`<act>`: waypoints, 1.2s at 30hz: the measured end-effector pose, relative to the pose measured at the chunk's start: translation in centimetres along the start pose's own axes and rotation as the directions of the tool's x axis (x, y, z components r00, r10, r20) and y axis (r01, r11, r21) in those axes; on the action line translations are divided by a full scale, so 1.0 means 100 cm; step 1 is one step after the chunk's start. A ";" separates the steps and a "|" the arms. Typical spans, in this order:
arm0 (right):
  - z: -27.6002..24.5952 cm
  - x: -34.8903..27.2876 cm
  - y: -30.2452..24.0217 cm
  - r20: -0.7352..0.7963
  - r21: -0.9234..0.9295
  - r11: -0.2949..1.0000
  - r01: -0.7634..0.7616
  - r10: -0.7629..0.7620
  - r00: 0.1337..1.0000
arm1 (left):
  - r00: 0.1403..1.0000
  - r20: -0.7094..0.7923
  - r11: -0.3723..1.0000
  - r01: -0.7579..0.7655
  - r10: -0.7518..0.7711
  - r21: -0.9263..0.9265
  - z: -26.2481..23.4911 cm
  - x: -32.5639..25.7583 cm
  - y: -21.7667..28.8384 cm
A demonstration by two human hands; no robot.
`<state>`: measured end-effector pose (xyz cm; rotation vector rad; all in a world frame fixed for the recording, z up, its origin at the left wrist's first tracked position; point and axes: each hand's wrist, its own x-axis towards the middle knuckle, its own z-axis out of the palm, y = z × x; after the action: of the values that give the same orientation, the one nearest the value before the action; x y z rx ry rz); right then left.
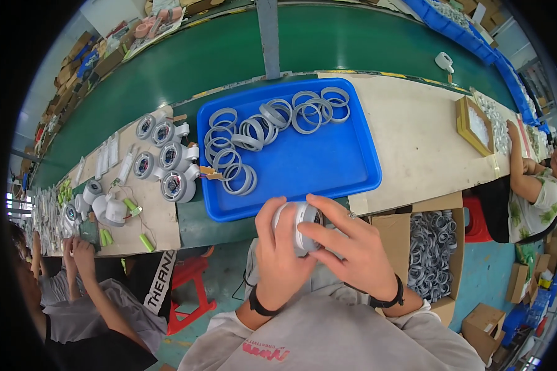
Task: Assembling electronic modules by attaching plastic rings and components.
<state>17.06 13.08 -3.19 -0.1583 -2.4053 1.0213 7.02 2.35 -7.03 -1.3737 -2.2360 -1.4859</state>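
Close to my body, just in front of the blue tray (368, 176), I hold a round white device housing (301, 226) with a dark face turned to the right. My left hand (283, 256) wraps round its left side. The fingers of my right hand (360, 253) are bent over its top and right edge, covering part of it. Many loose grey rings (250, 142) lie along the far and left sides of the tray. Left of the tray stand several similar white housings (173, 184) with circuit boards showing in their open faces.
A cardboard box (449, 272) full of grey rings stands at my right. Along the table's far side runs a green conveyor (365, 46) with a white part (444, 61) on it. Co-workers sit left and right; a yellow-edged box (474, 125) and a red stool (192, 290) are nearby.
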 end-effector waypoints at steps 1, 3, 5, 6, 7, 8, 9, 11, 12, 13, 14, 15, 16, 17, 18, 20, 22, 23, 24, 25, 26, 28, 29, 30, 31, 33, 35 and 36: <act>0.004 -0.001 0.004 0.006 0.006 1.000 -0.031 0.031 1.000 | 0.999 -0.012 0.999 0.035 -0.034 0.030 0.003 0.000 -0.002; 0.003 -0.001 0.011 0.022 0.006 1.000 -0.026 0.025 0.999 | 1.000 -0.002 0.999 0.014 -0.014 0.030 0.002 0.000 -0.007; -0.004 0.004 0.017 0.101 0.257 0.961 -0.098 0.074 0.992 | 0.984 0.179 0.997 0.000 0.014 -0.077 -0.001 0.002 -0.008; -0.004 0.009 0.020 0.099 0.256 0.962 -0.098 0.075 0.992 | 0.982 0.183 0.992 -0.015 0.038 -0.124 -0.001 0.005 0.000; -0.002 0.015 0.025 0.039 0.317 0.944 -0.085 0.077 0.996 | 0.982 0.184 0.992 -0.016 0.039 -0.125 0.001 0.005 0.004; 0.000 0.017 0.029 -0.020 0.376 0.924 -0.070 0.083 0.996 | 0.972 0.224 0.980 -0.031 0.075 -0.196 0.003 0.006 0.007; 0.002 0.016 0.033 -0.020 0.377 0.924 -0.068 0.082 0.996 | 0.959 0.260 0.964 -0.042 0.113 -0.262 0.003 0.007 0.009; 0.007 0.013 0.041 0.103 0.513 0.830 -0.218 0.193 0.976 | 0.955 0.256 0.966 -0.086 0.150 -0.245 0.007 0.006 0.007; 0.011 0.015 0.042 0.045 0.518 0.832 -0.198 0.205 0.978 | 0.949 0.283 0.972 -0.079 0.141 -0.220 0.007 0.005 0.006; 0.010 0.014 0.042 0.046 0.518 0.832 -0.200 0.206 0.977 | 0.941 0.310 0.978 -0.072 0.132 -0.196 0.008 0.004 0.006; 0.009 0.013 0.043 0.087 0.551 0.802 -0.232 0.221 0.971 | 0.941 0.311 0.978 -0.071 0.131 -0.197 0.007 0.004 0.006; 0.009 0.012 0.043 0.130 0.583 0.768 -0.266 0.234 0.963 | 0.938 0.323 0.979 -0.068 0.129 -0.194 0.004 0.005 0.007; 0.011 0.011 0.041 0.132 0.584 0.766 -0.268 0.236 0.963 | 0.934 0.335 0.979 -0.065 0.127 -0.191 0.001 0.006 0.006; 0.014 0.009 0.036 0.063 0.595 0.771 -0.228 0.238 0.969 | 0.933 0.337 0.980 -0.062 0.124 -0.189 0.000 0.007 0.002; 0.017 0.009 0.031 -0.009 0.602 0.777 -0.184 0.236 0.972 | 0.942 0.300 0.950 -0.051 0.148 -0.307 -0.002 0.009 -0.006; 0.020 0.009 0.020 -0.067 0.474 0.881 -0.014 0.052 0.996 | 0.974 0.210 0.836 0.042 0.088 -0.548 0.000 0.002 -0.018; 0.024 0.008 0.002 -0.130 0.246 0.956 0.158 -0.130 0.983 | 0.969 0.247 0.728 0.181 -0.016 -0.662 -0.001 -0.004 -0.020; 0.027 0.005 0.002 -0.130 0.254 0.953 0.165 -0.136 0.982 | 0.948 0.298 0.582 0.304 -0.109 -0.755 -0.001 -0.006 -0.019; 0.028 0.002 0.005 -0.132 0.259 0.956 0.137 -0.106 0.986 | 0.959 0.239 0.669 0.278 -0.152 -0.689 0.000 -0.003 -0.010; 0.029 -0.001 0.009 -0.133 0.265 0.958 0.110 -0.077 0.988 | 0.958 0.229 0.660 0.287 -0.175 -0.695 0.002 -0.006 -0.008; 0.030 -0.002 0.011 -0.124 0.306 0.947 0.101 -0.066 0.990 | 0.966 0.187 0.723 0.256 -0.176 -0.642 0.004 -0.010 -0.006; 0.030 0.000 0.007 -0.119 0.318 0.944 0.086 -0.050 0.992 | 0.971 0.167 0.820 0.234 -0.171 -0.522 0.001 -0.020 -0.009; 0.031 0.001 0.006 -0.113 0.323 0.944 0.059 -0.024 0.993 | 0.973 0.158 0.828 0.228 -0.170 -0.512 0.001 -0.021 -0.014; 0.031 -0.002 0.007 -0.097 0.358 0.932 0.051 -0.017 0.995 | 0.985 0.144 0.844 0.154 -0.092 -0.514 0.000 -0.017 -0.014; 0.031 -0.003 0.007 -0.096 0.365 0.929 0.060 -0.026 0.995 | 0.991 0.131 0.854 0.079 -0.012 -0.515 -0.002 -0.013 -0.013; 0.033 -0.003 0.008 -0.125 0.602 0.798 0.023 0.066 0.990 | 0.989 0.135 0.782 0.127 -0.055 -0.610 -0.011 -0.011 -0.007; 0.028 0.000 0.012 -0.053 0.683 0.729 -0.040 0.104 0.993 | 0.922 0.387 0.832 0.201 0.017 -0.517 -0.031 -0.012 -0.013; 0.024 0.005 0.017 -0.111 0.660 0.751 -0.018 0.121 0.986 | 0.926 0.366 0.889 0.093 0.088 -0.449 -0.038 -0.008 -0.022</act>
<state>15.27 12.90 -5.61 -0.0646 -1.7780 1.7625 4.48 -1.33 -7.02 -1.9433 -2.1593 -1.9949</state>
